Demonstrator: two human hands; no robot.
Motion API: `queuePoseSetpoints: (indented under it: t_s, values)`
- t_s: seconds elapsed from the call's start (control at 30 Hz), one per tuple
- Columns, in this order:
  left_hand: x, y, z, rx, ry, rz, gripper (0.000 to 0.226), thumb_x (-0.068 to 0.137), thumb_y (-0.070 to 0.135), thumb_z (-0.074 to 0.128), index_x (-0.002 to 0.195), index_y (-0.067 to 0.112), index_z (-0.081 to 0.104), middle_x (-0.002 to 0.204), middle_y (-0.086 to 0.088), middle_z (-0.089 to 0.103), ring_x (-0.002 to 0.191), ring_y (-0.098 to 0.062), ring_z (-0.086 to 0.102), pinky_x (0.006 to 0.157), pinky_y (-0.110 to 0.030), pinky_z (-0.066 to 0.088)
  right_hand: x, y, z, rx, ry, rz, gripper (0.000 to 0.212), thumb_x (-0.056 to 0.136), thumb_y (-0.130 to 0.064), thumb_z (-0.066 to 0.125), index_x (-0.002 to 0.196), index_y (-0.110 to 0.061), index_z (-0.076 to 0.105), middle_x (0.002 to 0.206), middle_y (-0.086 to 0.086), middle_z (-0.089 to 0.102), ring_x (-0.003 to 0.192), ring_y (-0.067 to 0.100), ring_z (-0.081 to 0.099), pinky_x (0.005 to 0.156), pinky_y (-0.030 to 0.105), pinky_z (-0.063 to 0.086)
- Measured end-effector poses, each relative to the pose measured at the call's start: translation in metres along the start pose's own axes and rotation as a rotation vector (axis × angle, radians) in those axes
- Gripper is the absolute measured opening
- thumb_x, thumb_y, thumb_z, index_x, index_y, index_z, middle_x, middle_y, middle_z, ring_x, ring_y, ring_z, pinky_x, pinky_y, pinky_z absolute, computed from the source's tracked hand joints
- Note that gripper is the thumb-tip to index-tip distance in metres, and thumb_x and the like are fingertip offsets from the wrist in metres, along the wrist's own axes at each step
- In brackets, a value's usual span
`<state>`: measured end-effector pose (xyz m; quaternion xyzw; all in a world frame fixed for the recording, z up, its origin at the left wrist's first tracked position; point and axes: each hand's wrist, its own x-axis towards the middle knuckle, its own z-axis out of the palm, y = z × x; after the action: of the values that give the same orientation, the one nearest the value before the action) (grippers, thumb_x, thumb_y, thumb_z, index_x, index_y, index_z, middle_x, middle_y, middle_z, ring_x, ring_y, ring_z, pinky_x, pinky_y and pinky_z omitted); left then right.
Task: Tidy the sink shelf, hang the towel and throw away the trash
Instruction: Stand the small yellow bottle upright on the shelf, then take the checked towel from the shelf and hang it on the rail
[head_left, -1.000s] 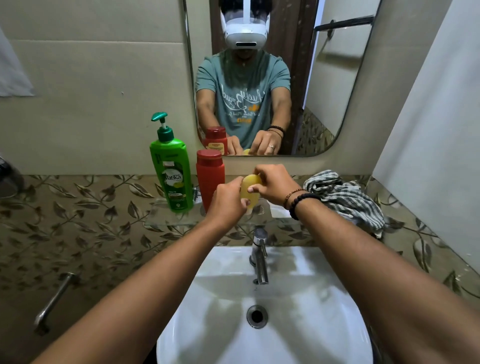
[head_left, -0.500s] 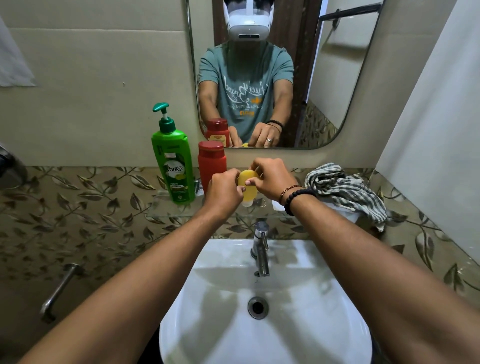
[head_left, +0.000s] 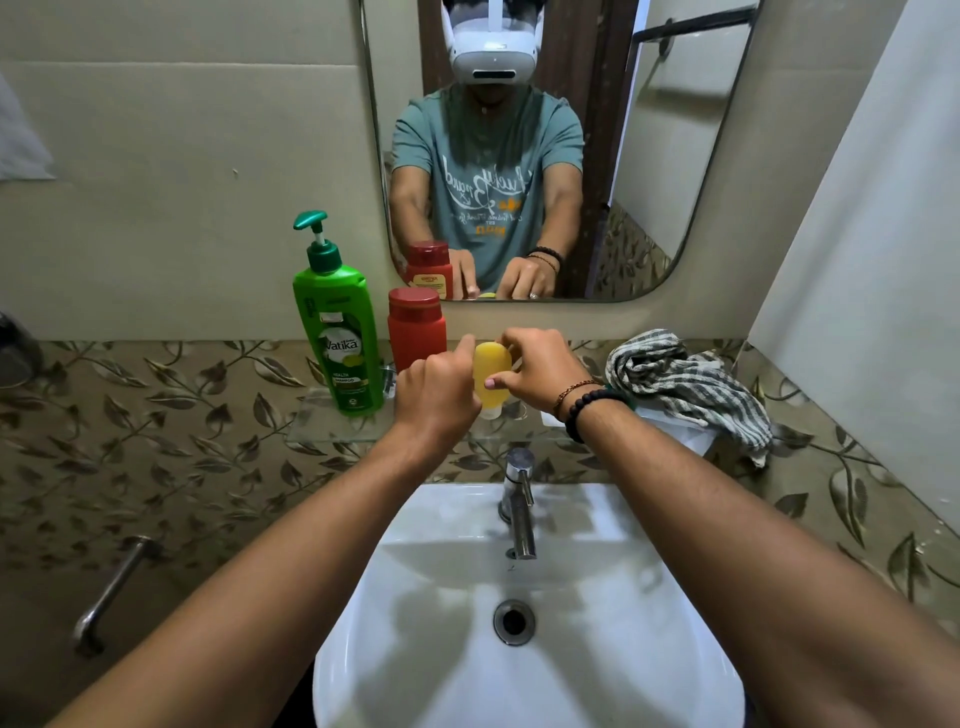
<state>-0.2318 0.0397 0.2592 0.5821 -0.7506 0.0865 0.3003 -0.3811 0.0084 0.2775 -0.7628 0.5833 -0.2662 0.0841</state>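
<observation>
both hands are up at the glass shelf (head_left: 332, 426) over the sink, working on a small yellow tube (head_left: 491, 371) that's standing cap-down on it. the right hand (head_left: 540, 371) is clamped on the tube, thumb on the near side and fingers curled over the top and far side. the left hand (head_left: 434, 389) sits right against the tube's left side with the fingers loosely curled and one fingertip poking up beside it; honestly can't tell if it's actually gripping or just touching. the right wrist has a black bead bracelet (head_left: 587, 410) and a thinner brown one next to it.

left of the tube on the same shelf there's a red bottle (head_left: 415, 327) with a red cap, then a green vatika pump shampoo bottle (head_left: 337, 332) further left, both upright. the red one is just beside the left hand.

the checked towel (head_left: 691, 384) is in a crumpled heap at the right end of the shelf, part of it drooping off the edge, with something white under it that i can't make out.

below is the white sink (head_left: 524, 675) with a chrome tap (head_left: 519, 499). the mirror (head_left: 649, 156) above shows the person in a teal t-shirt.
</observation>
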Motion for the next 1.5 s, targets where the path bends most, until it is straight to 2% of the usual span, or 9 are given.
queuePoseSetpoints:
  t_s: [0.1,0.2,0.33,0.4,0.57,0.8,1.0,1.33,1.5]
  values:
    - [0.003,0.005,-0.011,0.062,0.03,0.091,0.02,0.085,0.017,0.067,0.102,0.007,0.065,0.084,-0.016,0.07,0.067,-0.038,0.066,0.054,-0.038,0.051,0.0,0.0,-0.007,-0.02,-0.039,0.0,0.043,0.067,-0.029,0.089,0.101,-0.015,0.067,0.1,0.008,0.072,0.087,0.022,0.065,0.078,0.04,0.058]
    - [0.009,0.014,-0.023,-0.003,0.063,0.225,0.019,0.089,0.016,0.059,0.095,0.001,0.068,0.084,-0.019,0.067,0.065,-0.039,0.063,0.055,-0.044,0.054,0.0,0.004,-0.018,-0.054,-0.06,-0.001,0.04,0.066,-0.021,0.089,0.101,-0.015,0.069,0.096,0.004,0.073,0.087,0.017,0.064,0.079,0.034,0.056]
    - [0.019,0.045,-0.029,-0.149,0.012,0.39,0.019,0.09,0.009,0.059,0.102,0.0,0.069,0.09,-0.02,0.064,0.074,-0.038,0.062,0.061,-0.049,0.053,-0.004,0.017,-0.038,-0.11,-0.018,0.006,0.02,0.071,-0.012,0.079,0.074,-0.019,0.06,0.074,0.0,0.063,0.08,0.025,0.065,0.063,0.028,0.043]
    - [0.028,0.068,-0.024,-0.232,-0.026,0.35,0.021,0.087,0.004,0.062,0.106,0.001,0.069,0.096,-0.021,0.061,0.08,-0.039,0.061,0.066,-0.05,0.053,-0.009,0.028,-0.051,-0.149,0.013,0.031,0.006,0.074,-0.008,0.07,0.077,-0.011,0.066,0.076,0.007,0.068,0.079,0.029,0.064,0.061,0.031,0.045]
    - [0.047,0.111,0.002,-0.288,-0.159,0.314,0.028,0.084,0.012,0.069,0.111,0.006,0.066,0.105,-0.018,0.059,0.092,-0.039,0.061,0.075,-0.049,0.053,-0.035,0.062,-0.086,-0.124,0.075,0.125,0.018,0.074,-0.011,0.075,0.092,-0.014,0.074,0.09,0.009,0.074,0.085,0.026,0.067,0.075,0.04,0.057]
    - [0.061,0.136,0.038,-0.242,-0.301,0.376,0.032,0.079,0.007,0.069,0.112,0.006,0.067,0.108,-0.02,0.059,0.097,-0.041,0.06,0.083,-0.047,0.052,-0.077,0.109,-0.111,-0.142,0.144,0.342,0.033,0.07,-0.021,0.085,0.1,-0.019,0.073,0.099,0.004,0.075,0.088,0.019,0.068,0.081,0.035,0.058]
    - [0.066,0.146,0.048,-0.155,-0.38,0.43,0.029,0.083,0.01,0.073,0.111,0.011,0.067,0.111,-0.011,0.058,0.098,-0.029,0.059,0.084,-0.045,0.055,-0.087,0.121,-0.113,-0.119,0.171,0.418,0.035,0.071,-0.023,0.086,0.104,-0.019,0.074,0.105,0.002,0.075,0.094,0.013,0.067,0.084,0.029,0.056]
    - [0.074,0.148,0.05,-0.119,-0.445,0.399,0.011,0.083,0.009,0.069,0.093,0.011,0.067,0.095,-0.013,0.068,0.08,-0.028,0.062,0.074,-0.04,0.058,-0.085,0.106,-0.095,-0.194,0.168,0.453,0.051,0.068,-0.034,0.086,0.114,-0.021,0.069,0.1,0.003,0.072,0.086,0.018,0.063,0.08,0.035,0.056]
    - [0.092,0.162,0.036,-0.434,-0.294,0.391,0.014,0.08,0.007,0.066,0.089,0.005,0.076,0.086,-0.018,0.073,0.08,-0.033,0.065,0.072,-0.036,0.052,-0.09,0.1,-0.095,-0.122,0.254,0.487,0.041,0.062,-0.046,0.085,0.093,-0.026,0.068,0.088,-0.002,0.072,0.078,0.016,0.065,0.072,0.038,0.059]
